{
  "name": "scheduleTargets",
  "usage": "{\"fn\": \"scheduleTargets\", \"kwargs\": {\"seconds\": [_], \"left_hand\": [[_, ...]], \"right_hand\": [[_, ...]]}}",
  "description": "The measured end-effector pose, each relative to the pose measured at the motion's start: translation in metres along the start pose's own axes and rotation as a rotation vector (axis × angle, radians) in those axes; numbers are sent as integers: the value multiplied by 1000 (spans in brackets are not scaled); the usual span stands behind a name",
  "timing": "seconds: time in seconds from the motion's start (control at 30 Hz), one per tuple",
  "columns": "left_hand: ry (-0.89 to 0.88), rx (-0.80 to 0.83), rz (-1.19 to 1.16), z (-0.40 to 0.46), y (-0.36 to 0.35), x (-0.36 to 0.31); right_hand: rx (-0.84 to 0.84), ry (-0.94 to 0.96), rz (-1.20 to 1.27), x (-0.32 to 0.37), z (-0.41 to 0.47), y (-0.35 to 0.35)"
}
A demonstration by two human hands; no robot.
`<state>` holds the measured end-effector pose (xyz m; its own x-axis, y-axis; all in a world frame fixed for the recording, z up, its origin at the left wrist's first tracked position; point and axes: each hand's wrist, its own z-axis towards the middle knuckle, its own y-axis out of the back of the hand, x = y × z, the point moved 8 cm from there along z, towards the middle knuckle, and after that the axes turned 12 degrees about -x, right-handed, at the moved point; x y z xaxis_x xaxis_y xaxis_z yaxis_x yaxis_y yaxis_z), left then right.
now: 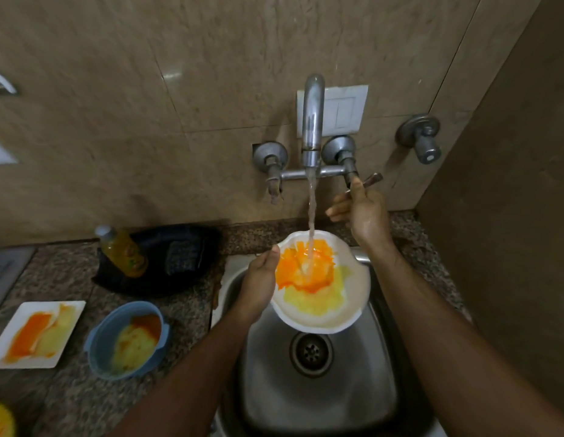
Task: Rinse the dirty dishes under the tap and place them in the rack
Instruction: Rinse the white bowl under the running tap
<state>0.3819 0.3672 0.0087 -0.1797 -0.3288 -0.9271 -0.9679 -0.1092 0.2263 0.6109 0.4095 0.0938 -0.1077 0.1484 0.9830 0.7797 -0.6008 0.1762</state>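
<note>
A white plate [347, 313] smeared with orange and yellow food hangs over the steel sink [347, 383]. My left hand [258, 279] grips its left rim, thumb on top. Water runs from the tap [313, 121] onto the orange smear. My right hand [359, 209] is raised to the tap's right lever handle [370, 179], thumb and fingers pinching it. On the counter to the left stand a blue bowl [101, 339] and a square white plate [9, 329], both dirty with the same food. The black rack [186, 257] sits behind them.
A yellow bottle [124, 252] leans on the black rack. Another yellow-smeared dish [1, 419] shows at the bottom left corner. The tap's left handle [274, 181] hangs down. A second valve [424, 141] and a white switch plate [347, 111] are on the tiled wall.
</note>
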Motion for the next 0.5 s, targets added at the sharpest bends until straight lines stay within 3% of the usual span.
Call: {"fn": "scheduleTargets", "kwargs": {"seconds": [0.1,0.23,0.37,0.43,0.5], "left_hand": [[-1,5,10,-2,-2,-1],[14,2,38,0,-7,5],[19,46,108,-2,-20,15],[-1,62,155,-3,-27,16],[4,65,152,-5,-29,16]], "right_hand": [[-22,32,-69,4,-8,11],[-57,285,-395,-5,-46,33],[217,315,-921,-64,-64,11],[276,353,-989,-82,-72,-6],[458,524,-920,-89,-100,-37]]}}
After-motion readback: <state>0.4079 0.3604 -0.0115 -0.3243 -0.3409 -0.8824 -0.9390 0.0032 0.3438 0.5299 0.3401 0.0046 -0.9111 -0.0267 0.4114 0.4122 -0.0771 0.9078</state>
